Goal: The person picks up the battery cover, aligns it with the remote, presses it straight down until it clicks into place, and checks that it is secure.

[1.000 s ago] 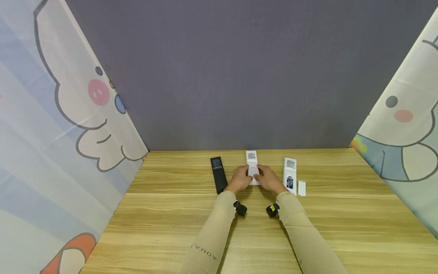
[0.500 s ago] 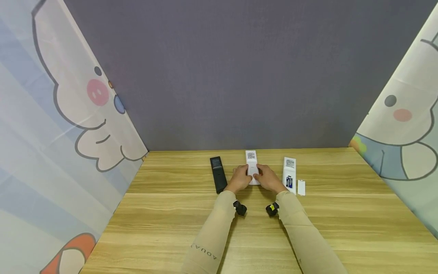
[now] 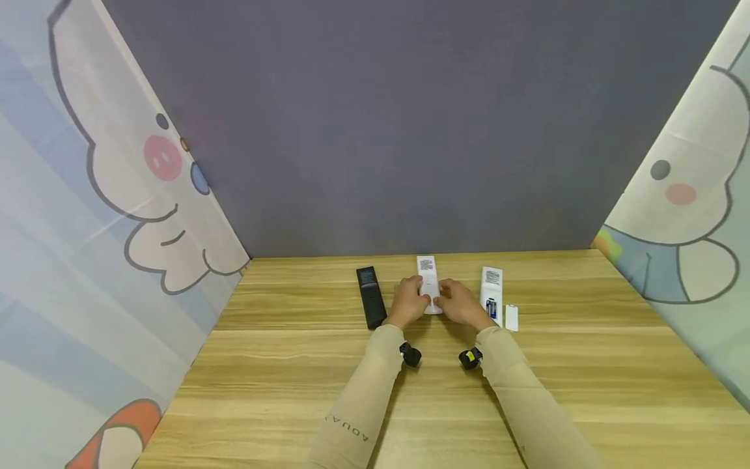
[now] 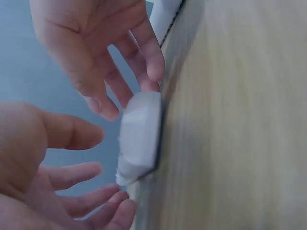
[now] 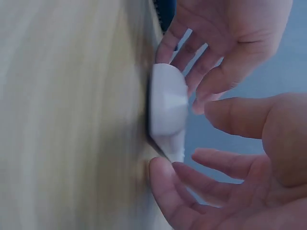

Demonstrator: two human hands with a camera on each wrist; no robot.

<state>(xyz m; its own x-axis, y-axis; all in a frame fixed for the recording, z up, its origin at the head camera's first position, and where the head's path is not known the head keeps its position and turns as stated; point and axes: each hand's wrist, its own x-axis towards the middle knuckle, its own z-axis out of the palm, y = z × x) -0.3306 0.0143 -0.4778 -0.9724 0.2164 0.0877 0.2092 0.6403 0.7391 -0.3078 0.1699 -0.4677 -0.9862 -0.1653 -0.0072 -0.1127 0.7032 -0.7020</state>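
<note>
A white remote control lies back-side up on the table between the two hands, its printed label at the far end. My left hand is at its left edge, fingers loosely bent and thumb held off the surface. On the other side, my right hand has its fingertips close to the right edge, thumb also raised. In the left wrist view the remote's rounded end shows with fingers spread around it. The right wrist view has the same end low against the wood.
A black remote lies left of the left hand. To the right lies another white remote, its battery compartment uncovered, with batteries inside. Its white cover is beside it. A dark grey panel rises behind the wooden table.
The head view has shifted slightly. Both hands have loosened around the middle white remote, and the right hand has drawn a little to the right. The remotes have stayed in place.
</note>
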